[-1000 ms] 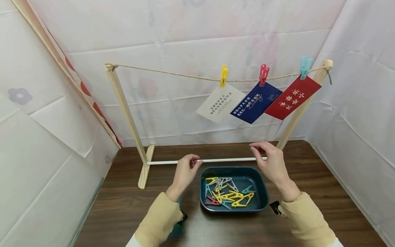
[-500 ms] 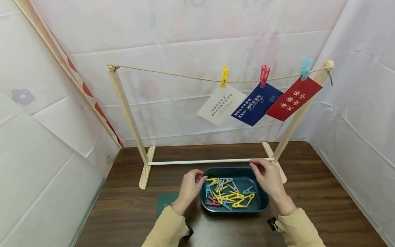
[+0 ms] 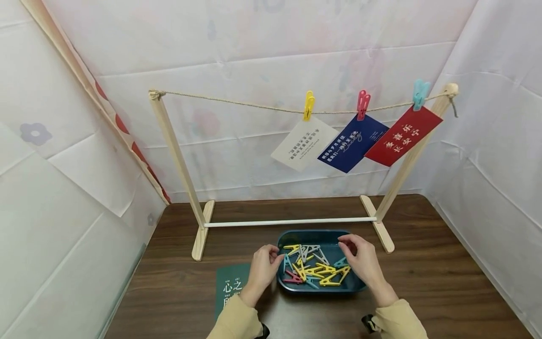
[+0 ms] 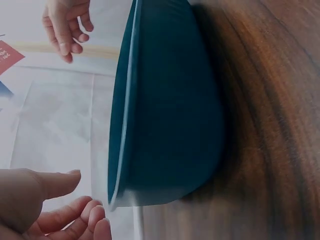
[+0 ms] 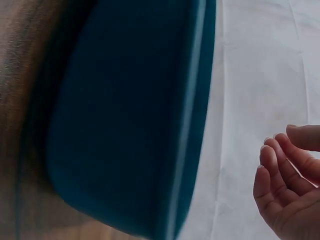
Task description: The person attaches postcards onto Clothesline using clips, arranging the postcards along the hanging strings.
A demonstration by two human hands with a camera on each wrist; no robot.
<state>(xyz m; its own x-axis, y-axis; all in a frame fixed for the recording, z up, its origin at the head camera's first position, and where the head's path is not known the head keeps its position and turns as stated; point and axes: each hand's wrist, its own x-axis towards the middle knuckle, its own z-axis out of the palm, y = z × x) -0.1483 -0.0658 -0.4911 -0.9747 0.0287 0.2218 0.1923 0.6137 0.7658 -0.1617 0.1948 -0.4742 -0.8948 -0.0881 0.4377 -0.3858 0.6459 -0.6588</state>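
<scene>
My left hand (image 3: pixel 263 269) hovers by the left rim of a dark teal tray (image 3: pixel 328 288), its fingers loosely bent and holding nothing. Over the tray's right side is my right hand (image 3: pixel 363 261), also holding nothing; the right wrist view shows its fingers (image 5: pixel 270 175) apart from the tray wall. Yellow, grey, blue and red clothespins (image 3: pixel 326 268) lie heaped in the tray. Left of the tray, a dark green card (image 3: pixel 226 280) with white lettering lies flat, partly hidden by my left hand and sleeve.
A wooden stand (image 3: pixel 179 160) holds a twine line (image 3: pixel 237 101) behind the tray. From it hang a white card (image 3: pixel 301 143), a blue card (image 3: pixel 349 148) and a red card (image 3: pixel 402 136), each under one clothespin. A white rod (image 3: pixel 288 221) joins the stand's feet.
Both hands have come down and closer to me, from in front of the rod to the tray's sides. The green card has come into view beside the left forearm.
</scene>
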